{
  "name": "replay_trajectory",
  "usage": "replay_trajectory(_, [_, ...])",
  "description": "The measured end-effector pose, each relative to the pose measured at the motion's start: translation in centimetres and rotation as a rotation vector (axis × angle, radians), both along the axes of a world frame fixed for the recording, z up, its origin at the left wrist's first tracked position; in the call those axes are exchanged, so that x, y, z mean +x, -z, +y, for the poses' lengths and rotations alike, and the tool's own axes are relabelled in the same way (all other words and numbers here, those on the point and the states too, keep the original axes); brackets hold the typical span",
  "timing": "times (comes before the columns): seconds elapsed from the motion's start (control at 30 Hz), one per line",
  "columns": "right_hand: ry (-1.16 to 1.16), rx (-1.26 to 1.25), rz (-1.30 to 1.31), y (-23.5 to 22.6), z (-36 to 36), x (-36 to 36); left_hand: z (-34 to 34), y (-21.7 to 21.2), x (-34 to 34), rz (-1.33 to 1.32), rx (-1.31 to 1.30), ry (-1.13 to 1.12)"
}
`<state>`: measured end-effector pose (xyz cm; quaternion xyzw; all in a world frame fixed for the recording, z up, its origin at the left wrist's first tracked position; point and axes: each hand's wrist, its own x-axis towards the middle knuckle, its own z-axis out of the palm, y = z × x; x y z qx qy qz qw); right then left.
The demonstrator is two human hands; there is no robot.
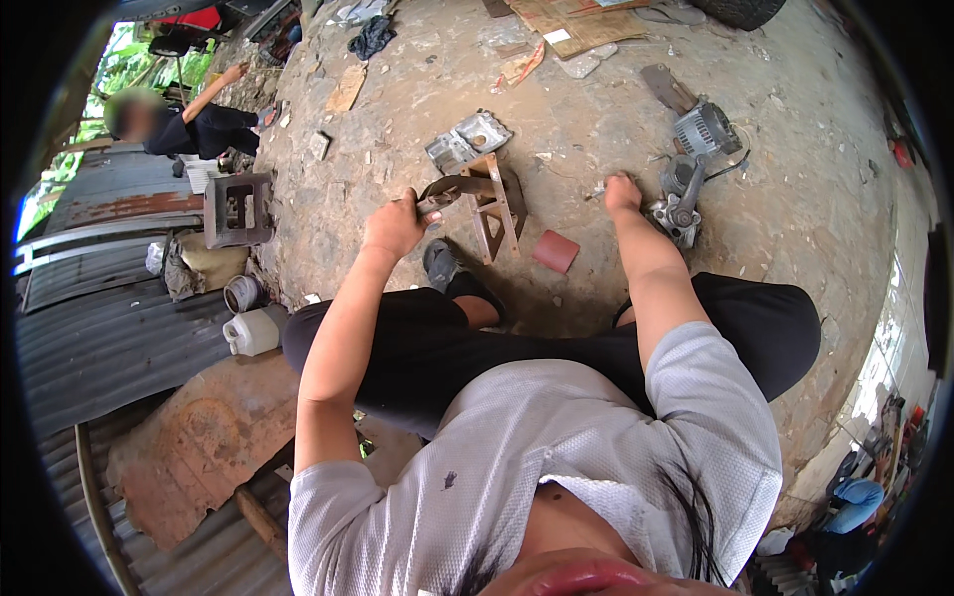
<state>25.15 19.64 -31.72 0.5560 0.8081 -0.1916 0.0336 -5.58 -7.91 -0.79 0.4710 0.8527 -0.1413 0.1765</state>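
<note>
My left hand (396,226) is closed around one end of a curved dark metal piece (457,187). That piece reaches to a brown, ladder-like metal frame (493,214), standing tilted on the ground; whether they are joined I cannot tell. Out to the right, my right hand (623,192) is low over the ground with its fingers closed on a small pale metal piece (597,190), too small to name. A reddish-brown square of sandpaper-like sheet (556,252) lies between my feet. Beyond the frame is a silver metal casing (469,141).
Right of my right hand lie an electric motor (706,129) and a greasy metal part (680,211). A hollow concrete-like block (238,211) and white jug (252,333) stand at left, near corrugated sheets (89,348). Another person (199,131) crouches far left. Plywood (581,25) lies ahead.
</note>
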Motion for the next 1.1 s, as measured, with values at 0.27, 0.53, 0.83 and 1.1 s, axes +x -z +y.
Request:
replay_trajectory(0.27, [0.055,0.072,-0.018,-1.9,-2.5,-3.2,0.3,0.0,0.8,-0.075,0.071,-0.054])
replay_trajectory(0.53, [0.865,-0.859,0.936,-3.3,-10.4,-11.2,-0.7,0.5,-0.9,-0.048,-0.047,-0.050])
replay_trajectory(0.83, [0.667,-0.980,1.134,-5.9,-7.9,-11.2,-2.0,2.2,-2.4,-0.086,-0.013,-0.127])
replay_trajectory(1.1, [0.406,-0.777,0.963,-8.6,-4.1,-11.7,-1.3,0.1,1.5,0.026,-0.010,-0.034])
